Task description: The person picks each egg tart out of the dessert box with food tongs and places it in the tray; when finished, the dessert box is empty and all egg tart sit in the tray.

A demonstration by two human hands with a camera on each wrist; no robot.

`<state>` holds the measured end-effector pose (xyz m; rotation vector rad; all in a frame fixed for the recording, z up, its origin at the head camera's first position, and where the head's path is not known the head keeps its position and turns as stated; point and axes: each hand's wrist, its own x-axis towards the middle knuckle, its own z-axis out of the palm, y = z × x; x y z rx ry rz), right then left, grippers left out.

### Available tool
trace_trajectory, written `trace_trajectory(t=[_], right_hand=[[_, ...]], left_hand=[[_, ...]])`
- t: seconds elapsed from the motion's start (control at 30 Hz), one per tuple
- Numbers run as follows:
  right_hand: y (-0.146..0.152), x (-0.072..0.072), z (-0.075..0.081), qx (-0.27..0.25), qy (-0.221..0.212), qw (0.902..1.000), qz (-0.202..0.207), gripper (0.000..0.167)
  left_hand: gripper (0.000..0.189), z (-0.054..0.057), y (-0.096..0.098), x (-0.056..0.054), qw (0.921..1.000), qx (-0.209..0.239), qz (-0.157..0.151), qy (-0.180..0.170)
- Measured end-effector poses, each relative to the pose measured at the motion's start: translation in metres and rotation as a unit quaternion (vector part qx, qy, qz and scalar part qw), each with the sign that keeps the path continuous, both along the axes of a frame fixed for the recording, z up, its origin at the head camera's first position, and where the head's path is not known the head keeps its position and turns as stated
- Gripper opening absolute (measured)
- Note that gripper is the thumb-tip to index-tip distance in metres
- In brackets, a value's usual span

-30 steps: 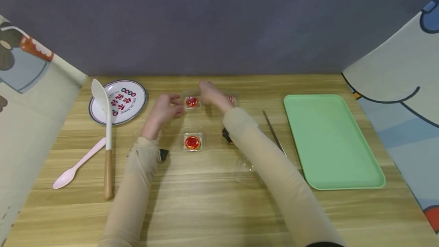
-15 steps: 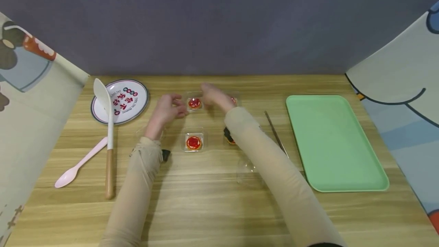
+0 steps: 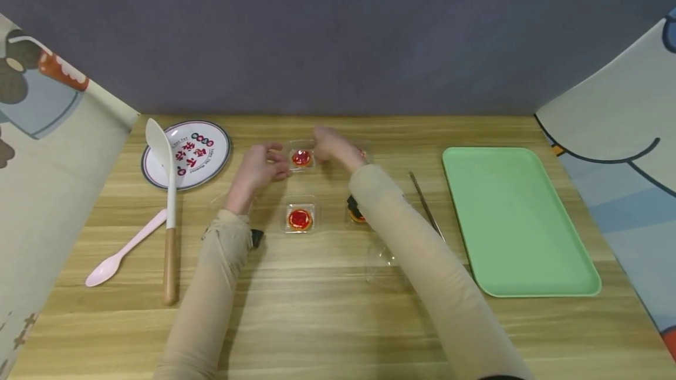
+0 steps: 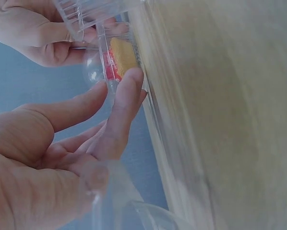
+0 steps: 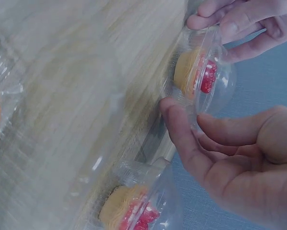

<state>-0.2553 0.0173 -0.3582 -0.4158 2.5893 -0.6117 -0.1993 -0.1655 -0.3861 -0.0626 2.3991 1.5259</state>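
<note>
Between my two hands stands a small clear plastic cake box (image 3: 301, 159) with a domed lid. Inside it, a yellow cake with a red top (image 5: 208, 76) shows in the right wrist view. My left hand (image 3: 259, 168) pinches the left rim with thumb and forefinger; those fingertips overlap the box edge in the left wrist view. On the opposite side, my right hand (image 3: 335, 148) pinches the rim between thumb and forefinger. Nearer me is a similar box (image 3: 300, 219) with a red-topped cake. Another red-topped one (image 3: 361, 154) is partly hidden behind my right wrist.
A box with a dark-topped cake (image 3: 355, 209) lies beside my right sleeve, near a clear plastic piece (image 3: 380, 263). Thin metal utensil (image 3: 425, 204) and green tray (image 3: 520, 221) lie right. Left are a printed plate (image 3: 203, 157), a long-handled ladle (image 3: 169, 239) and a pink spoon (image 3: 124, 248).
The whole head view has shifted slightly to the right. Both hands stay at the same box, with no clear movement relative to it.
</note>
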Motion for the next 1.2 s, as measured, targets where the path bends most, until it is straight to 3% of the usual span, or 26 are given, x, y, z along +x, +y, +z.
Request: trace_trajectory(t=[0.3, 0.5, 0.77, 1.0, 1.2], right_hand=[[0.0036, -0.0012, 0.0, -0.012, -0.005, 0.9999, 0.0, 0.025], [0.0021, -0.0015, 0.001, -0.014, -0.004, 0.9999, -0.002, 0.021], [0.002, -0.001, 0.0013, -0.023, -0.007, 0.9996, -0.012, 0.022], [0.0018, -0.0005, 0.0011, -0.023, -0.003, 0.9996, -0.013, 0.024], [0.0011, 0.0001, 0.0017, -0.019, -0.006, 0.9996, -0.02, 0.023]], left_hand=[[0.062, -0.0002, -0.0012, -0.0001, 0.9991, -0.036, -0.009, 0.023], [0.064, 0.0005, -0.0011, 0.0005, 0.9994, -0.026, -0.006, 0.019], [0.06, -0.0019, -0.0006, 0.001, 0.9983, -0.036, -0.01, 0.045], [0.068, -0.0018, 0.0005, -0.0001, 0.9989, -0.039, -0.003, 0.026], [0.058, -0.0019, 0.0005, -0.0013, 0.9994, -0.026, -0.004, 0.021]])
